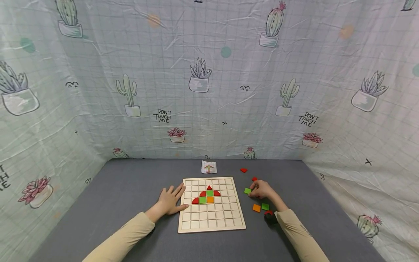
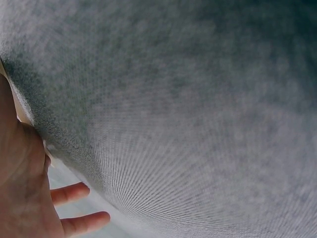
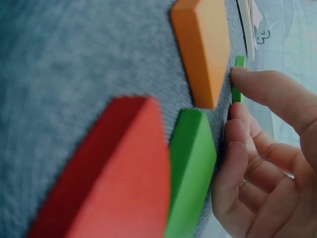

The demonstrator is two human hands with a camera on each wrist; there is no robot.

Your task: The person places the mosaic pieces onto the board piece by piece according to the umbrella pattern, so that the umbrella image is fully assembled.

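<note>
My left hand (image 1: 168,201) lies with its fingers spread at the left edge of a wooden grid board (image 1: 212,223), fingertips touching the rim. Beyond the board's right side, my right hand (image 1: 263,189) pinches a green square tile (image 1: 247,190) by its edge, thumb against it in the right wrist view. On the board sit a red triangle (image 1: 209,188), red quarter-round tiles (image 1: 195,201), green squares (image 1: 203,200) and an orange square (image 1: 210,199). The left wrist view has mostly grey cloth and part of that hand.
Nearer me than the right hand lie an orange tile (image 1: 256,207), a green tile (image 1: 265,206) and a red tile (image 1: 268,212), partly hidden by the black wrist camera (image 1: 270,219). More red pieces (image 1: 243,170) lie farther back. A small pattern card (image 1: 208,167) stands behind the board.
</note>
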